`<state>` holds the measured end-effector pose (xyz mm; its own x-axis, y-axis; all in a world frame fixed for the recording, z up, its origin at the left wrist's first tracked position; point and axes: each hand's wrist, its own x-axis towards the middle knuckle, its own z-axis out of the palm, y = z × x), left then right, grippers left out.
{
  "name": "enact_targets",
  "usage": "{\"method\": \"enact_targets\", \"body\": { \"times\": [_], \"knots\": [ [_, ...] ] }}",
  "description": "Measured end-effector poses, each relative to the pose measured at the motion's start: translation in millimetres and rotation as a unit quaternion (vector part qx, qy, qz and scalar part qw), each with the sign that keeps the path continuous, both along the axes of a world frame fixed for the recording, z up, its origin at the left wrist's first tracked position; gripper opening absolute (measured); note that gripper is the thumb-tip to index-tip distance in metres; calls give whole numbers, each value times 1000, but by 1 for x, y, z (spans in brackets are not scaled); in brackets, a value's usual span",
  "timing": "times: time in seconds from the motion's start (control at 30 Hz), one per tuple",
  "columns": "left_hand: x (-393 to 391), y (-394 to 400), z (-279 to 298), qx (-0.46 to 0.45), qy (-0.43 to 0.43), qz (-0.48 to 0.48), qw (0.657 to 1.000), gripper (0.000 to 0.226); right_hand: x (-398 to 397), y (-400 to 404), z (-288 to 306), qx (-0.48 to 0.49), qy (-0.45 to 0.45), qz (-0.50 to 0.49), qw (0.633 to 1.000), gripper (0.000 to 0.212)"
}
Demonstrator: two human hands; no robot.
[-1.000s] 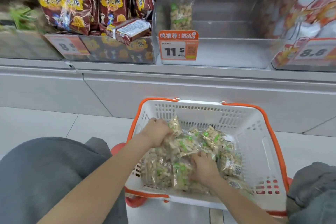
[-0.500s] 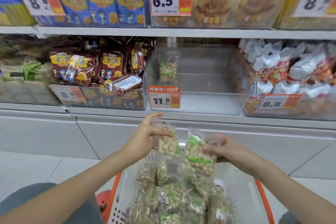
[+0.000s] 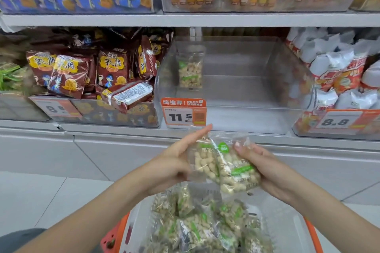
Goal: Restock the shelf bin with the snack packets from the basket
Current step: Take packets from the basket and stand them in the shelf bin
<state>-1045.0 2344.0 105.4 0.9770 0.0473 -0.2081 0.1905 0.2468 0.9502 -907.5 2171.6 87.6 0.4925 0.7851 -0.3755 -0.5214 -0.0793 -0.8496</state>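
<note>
Above the basket (image 3: 308,232), left hand (image 3: 172,162) and right hand (image 3: 265,168) each grip a snack packet (image 3: 232,168), two probably. Carry step underway. Next: lift up into the near-empty shelf bin (image 3: 246,96), beside its lone packet (image 3: 190,68).

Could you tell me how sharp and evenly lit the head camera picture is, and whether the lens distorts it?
Head view: even store light, no hard shadows; the price tag and held packets are fairly sharp, the basket packets blurred; the clear bin shows soft reflections; the shelf edge bows slightly, a wide-angle effect.
</note>
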Motion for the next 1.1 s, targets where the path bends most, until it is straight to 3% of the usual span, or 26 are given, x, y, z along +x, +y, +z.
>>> {"method": "enact_targets", "body": {
  "times": [0.07, 0.13, 0.2, 0.27, 0.33, 0.4, 0.43, 0.5, 0.57, 0.63, 0.7, 0.77, 0.83, 0.9, 1.0, 1.1],
  "knots": [
    [-4, -1, 7, -154, 3, -35, 987, 99, -1, 0, 1, -1, 2, 7, 1000, 22],
    [-5, -6, 7, -174, 13, -14, 985, 95, -1, -1, -3, -4, -6, 17, 1000, 23],
    [-3, -13, 2, -72, 62, 40, 995, 96, -1, -4, -3, -29, -43, 55, 997, 28],
    [-1, -15, -6, 37, 107, 71, 991, 101, 3, -9, -2, -84, -156, 114, 978, 28],
    [-3, -11, -9, 147, 120, 56, 980, 103, 6, -14, 5, -111, -274, 147, 944, 24],
    [-7, -5, -6, 207, 138, -1, 969, 100, 9, -18, 8, -94, -312, 157, 932, 35],
    [-9, -5, -4, 215, 151, -33, 964, 96, 8, -18, 11, -79, -311, 163, 933, 40],
    [-9, -10, -3, 205, 165, -72, 962, 79, 1, -16, 16, -41, -338, 175, 924, 28],
    [-7, -18, -4, 191, 159, -72, 966, 47, -5, -13, 15, -43, -419, 193, 886, 28],
    [-5, -24, -4, 160, 143, -54, 975, 31, -7, -10, 10, -52, -484, 217, 846, 29],
    [-3, -27, -2, 115, 131, -19, 984, 28, -6, -10, 9, -54, -436, 261, 860, 31],
    [-1, -25, -3, 72, 127, 13, 989, 8, -5, -10, 10, -27, -391, 283, 875, 31],
    [-1, -20, -7, 19, 148, 30, 988, 32, -7, -9, 11, -4, -383, 270, 883, 18],
    [-3, -14, -10, -72, 133, 68, 986, 59, -8, -7, 8, 21, -367, 195, 910, 13],
    [-9, -14, -10, -192, 48, 110, 974, 93, -8, -3, 6, 30, -320, 17, 947, 34],
    [-9, -37, -14, -86, 23, 106, 990, 103, -21, 6, 1, 37, -267, -55, 961, 36]
  ]
}}
